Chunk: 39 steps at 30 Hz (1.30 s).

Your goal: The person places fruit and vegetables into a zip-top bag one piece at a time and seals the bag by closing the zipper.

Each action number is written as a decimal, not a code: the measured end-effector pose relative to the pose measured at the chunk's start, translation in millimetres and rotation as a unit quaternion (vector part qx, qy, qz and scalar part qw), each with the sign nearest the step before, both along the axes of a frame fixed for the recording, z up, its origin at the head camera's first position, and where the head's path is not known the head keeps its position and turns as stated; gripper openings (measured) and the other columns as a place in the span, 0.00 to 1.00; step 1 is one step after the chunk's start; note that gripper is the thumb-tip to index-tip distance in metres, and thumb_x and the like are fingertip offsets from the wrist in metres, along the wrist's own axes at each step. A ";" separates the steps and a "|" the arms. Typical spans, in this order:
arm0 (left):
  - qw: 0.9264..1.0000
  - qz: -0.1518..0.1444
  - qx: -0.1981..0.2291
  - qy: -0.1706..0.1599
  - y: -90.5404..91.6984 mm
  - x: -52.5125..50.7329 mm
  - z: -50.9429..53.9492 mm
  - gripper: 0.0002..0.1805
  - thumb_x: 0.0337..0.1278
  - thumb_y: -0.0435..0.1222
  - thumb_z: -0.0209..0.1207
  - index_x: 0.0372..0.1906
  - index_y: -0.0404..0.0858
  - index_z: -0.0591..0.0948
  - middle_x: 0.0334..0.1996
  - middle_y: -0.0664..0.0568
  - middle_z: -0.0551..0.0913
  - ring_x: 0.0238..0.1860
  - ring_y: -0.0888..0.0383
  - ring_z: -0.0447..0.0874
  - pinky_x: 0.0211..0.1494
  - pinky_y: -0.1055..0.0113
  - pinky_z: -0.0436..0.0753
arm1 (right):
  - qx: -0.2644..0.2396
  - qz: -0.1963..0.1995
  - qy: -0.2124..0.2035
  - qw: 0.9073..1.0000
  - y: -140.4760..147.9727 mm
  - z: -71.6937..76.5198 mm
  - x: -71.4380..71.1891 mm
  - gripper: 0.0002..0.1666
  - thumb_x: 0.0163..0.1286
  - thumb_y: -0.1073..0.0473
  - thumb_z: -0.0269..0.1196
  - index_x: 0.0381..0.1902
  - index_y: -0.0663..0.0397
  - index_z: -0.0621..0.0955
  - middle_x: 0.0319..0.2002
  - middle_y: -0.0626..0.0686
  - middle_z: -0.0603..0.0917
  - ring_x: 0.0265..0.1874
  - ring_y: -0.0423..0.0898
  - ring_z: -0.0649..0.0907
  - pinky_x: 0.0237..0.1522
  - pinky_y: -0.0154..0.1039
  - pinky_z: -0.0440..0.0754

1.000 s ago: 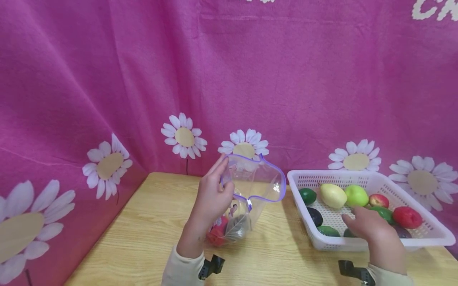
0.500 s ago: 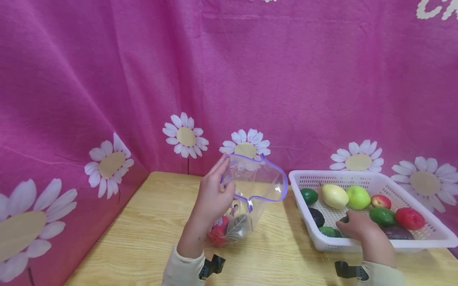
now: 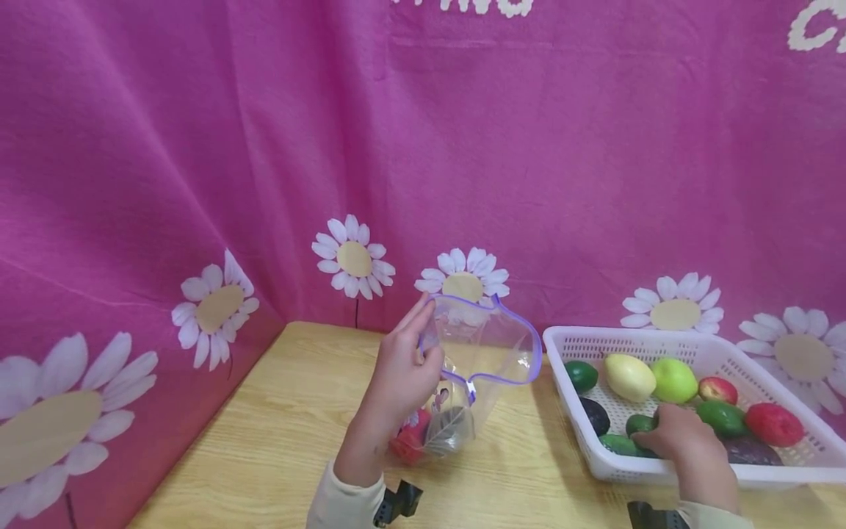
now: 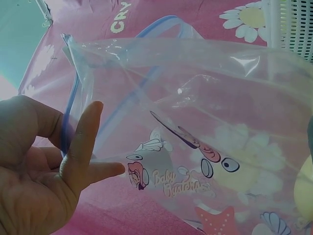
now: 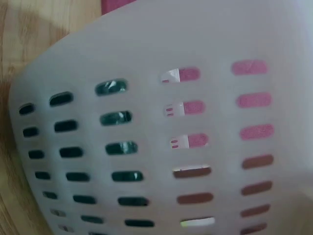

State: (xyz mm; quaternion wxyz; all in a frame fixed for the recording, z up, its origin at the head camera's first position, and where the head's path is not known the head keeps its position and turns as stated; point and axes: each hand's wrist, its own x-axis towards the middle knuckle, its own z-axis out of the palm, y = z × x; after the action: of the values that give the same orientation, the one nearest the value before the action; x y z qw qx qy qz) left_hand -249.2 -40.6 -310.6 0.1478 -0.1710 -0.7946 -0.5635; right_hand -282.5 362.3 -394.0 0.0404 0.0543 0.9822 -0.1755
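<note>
At the table's middle my left hand [image 3: 403,375] pinches the purple-edged mouth of a clear zip bag [image 3: 492,360] between thumb and fingers. The bag gapes toward the right. A red piece [image 3: 410,437] and a greyish round piece [image 3: 449,430] show through its lower part; cartoon prints decorate the plastic [image 4: 195,171]. My right hand [image 3: 687,444] reaches down into a white slotted basket [image 3: 588,459], thumb and fingers around a small dark green fruit [image 3: 640,425]. Its far end is hidden by the hand. The right wrist view shows mainly the basket wall [image 5: 146,58].
Around the right hand lie a pale yellow fruit [image 3: 630,378], a green apple [image 3: 674,380], a small red fruit [image 3: 718,391], a green fruit [image 3: 725,419], a larger red fruit [image 3: 775,425] and a dark purple one [image 3: 751,451]. A pink curtain [image 3: 595,147] hangs behind the wooden table [image 3: 264,441].
My right hand has moved left and down within the basket onto the small green fruit, which has shifted and shows more. The left hand keeps its hold on the bag. The head view has turned slightly.
</note>
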 end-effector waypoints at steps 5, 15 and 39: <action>1.000 -0.003 -0.004 0.014 1.4 0.1 2.9 0.34 0.65 0.25 0.54 0.76 0.34 0.65 0.80 0.53 0.57 0.17 0.62 0.65 0.20 0.76 0.69 | -0.019 0.012 0.038 0.999 3.2 0.8 -4.0 0.32 0.63 0.48 0.69 0.43 0.77 0.76 0.34 0.68 0.79 0.35 0.61 0.80 0.41 0.63 0.79; 1.000 -0.025 -0.010 0.007 5.3 1.1 1.7 0.35 0.63 0.25 0.53 0.76 0.33 0.64 0.80 0.51 0.56 0.14 0.64 0.58 0.21 0.78 0.67 | -0.092 0.049 0.264 0.959 -18.8 19.8 0.0 0.38 0.69 0.50 0.67 0.62 0.75 0.70 0.52 0.78 0.77 0.48 0.71 0.80 0.46 0.55 0.83; 0.994 -0.078 -0.080 -0.004 12.9 16.3 3.0 0.36 0.64 0.24 0.54 0.78 0.36 0.63 0.81 0.56 0.49 0.13 0.65 0.58 0.21 0.78 0.67 | -0.123 0.204 0.264 0.934 -163.2 65.6 40.0 0.28 0.65 0.51 0.71 0.55 0.66 0.81 0.35 0.51 0.85 0.32 0.43 0.81 0.36 0.44 0.83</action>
State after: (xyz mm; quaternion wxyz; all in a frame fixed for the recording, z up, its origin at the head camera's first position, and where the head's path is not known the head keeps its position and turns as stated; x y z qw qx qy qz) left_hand -233.0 -27.7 -307.7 0.0858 -0.2418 -0.8219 -0.5086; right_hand -242.5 199.1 -328.4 -0.1793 -0.2013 0.9179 -0.2911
